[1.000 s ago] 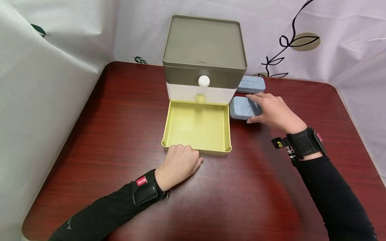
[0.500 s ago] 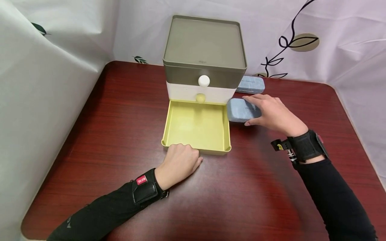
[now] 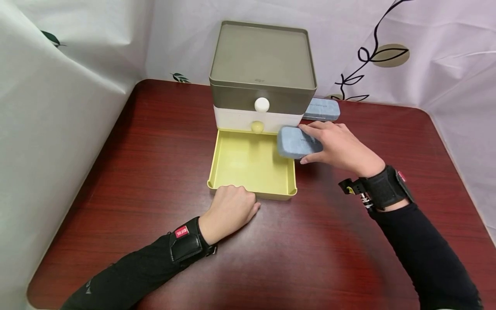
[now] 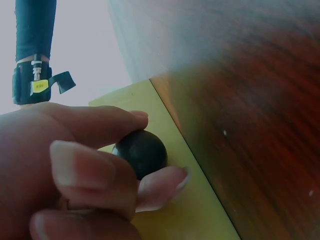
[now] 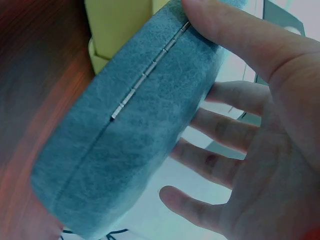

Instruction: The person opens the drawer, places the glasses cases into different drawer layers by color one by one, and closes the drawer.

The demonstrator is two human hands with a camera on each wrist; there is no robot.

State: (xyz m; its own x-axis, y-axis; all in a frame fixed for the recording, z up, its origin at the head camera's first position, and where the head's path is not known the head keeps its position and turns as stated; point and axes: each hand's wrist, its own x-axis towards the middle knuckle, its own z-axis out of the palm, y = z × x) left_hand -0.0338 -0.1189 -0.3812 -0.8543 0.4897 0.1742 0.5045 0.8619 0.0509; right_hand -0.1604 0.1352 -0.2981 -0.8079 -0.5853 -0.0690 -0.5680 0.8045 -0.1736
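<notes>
My right hand [image 3: 341, 144] grips a blue glasses case [image 3: 297, 143] between thumb and fingers, its left end over the right wall of the pulled-out yellow drawer [image 3: 248, 168]. A metal hinge runs along the side of the glasses case [image 5: 120, 125] in the right wrist view. At the drawer's front, my left hand [image 3: 231, 211] pinches a dark round knob [image 4: 144, 154] between thumb and finger; the head view hides that knob. Above the drawer stands the stacked drawer box [image 3: 263, 56], with a grey-green top tier and a white middle tier.
A second blue case [image 3: 322, 109] lies on the table, right of the drawer box and partly behind it. The white tier [image 3: 232, 118] and grey-green tier are closed, with a yellow knob [image 3: 257, 126] and a white knob [image 3: 261, 104]. A patterned white cloth [image 3: 457, 51] hangs behind the dark red table [image 3: 155, 163].
The right hand has lifted the glasses case from the table and carried it left, its end now over the drawer. The left hand has stayed at the drawer front.
</notes>
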